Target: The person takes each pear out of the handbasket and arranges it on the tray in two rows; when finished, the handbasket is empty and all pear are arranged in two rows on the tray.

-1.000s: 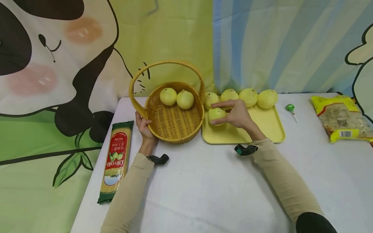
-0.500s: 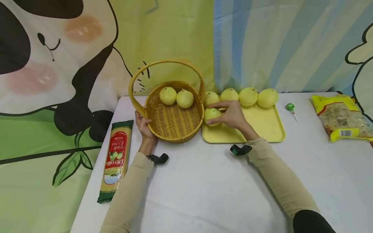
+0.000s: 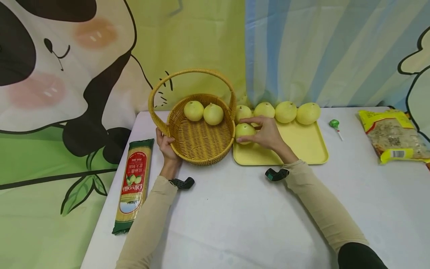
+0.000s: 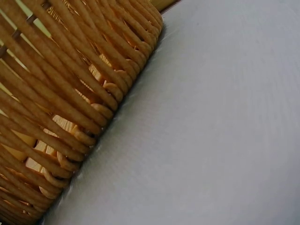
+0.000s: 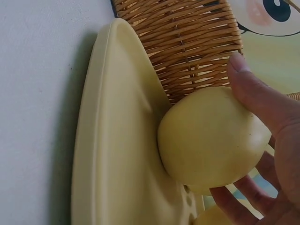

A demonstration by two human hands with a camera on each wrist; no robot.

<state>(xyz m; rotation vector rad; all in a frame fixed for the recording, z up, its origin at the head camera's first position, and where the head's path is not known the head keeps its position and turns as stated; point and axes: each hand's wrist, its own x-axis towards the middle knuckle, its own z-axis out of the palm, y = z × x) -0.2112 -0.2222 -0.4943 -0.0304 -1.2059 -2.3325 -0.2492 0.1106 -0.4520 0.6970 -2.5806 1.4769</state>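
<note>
My left hand [image 3: 167, 148] grips the left side of a round wicker basket [image 3: 201, 147] near the foot of its tall handle. Inside the basket, two pale yellow-green pomelos [image 3: 203, 113] lie against the back wall. My right hand [image 3: 267, 132] holds another pomelo [image 3: 244, 132] between thumb and fingers, at the left end of a yellow tray [image 3: 299, 144] and beside the basket. In the right wrist view this pomelo [image 5: 211, 138] sits low at the tray wall, with the basket weave [image 5: 187, 42] just beyond. The left wrist view shows only the basket's woven side [image 4: 70, 93] and the cloth.
Several more pomelos [image 3: 285, 111] stand in a row along the tray's back edge. Left of the basket lies a packet of spaghetti [image 3: 134, 186]. A green lollipop [image 3: 334, 124] and a yellow bag of dry food [image 3: 394, 136] lie to the right. A printed curtain hangs behind.
My right hand has shifted a little left with the pomelo, towards the basket, and has stayed nearly still over the last half second. The left hand and basket have barely moved.
</note>
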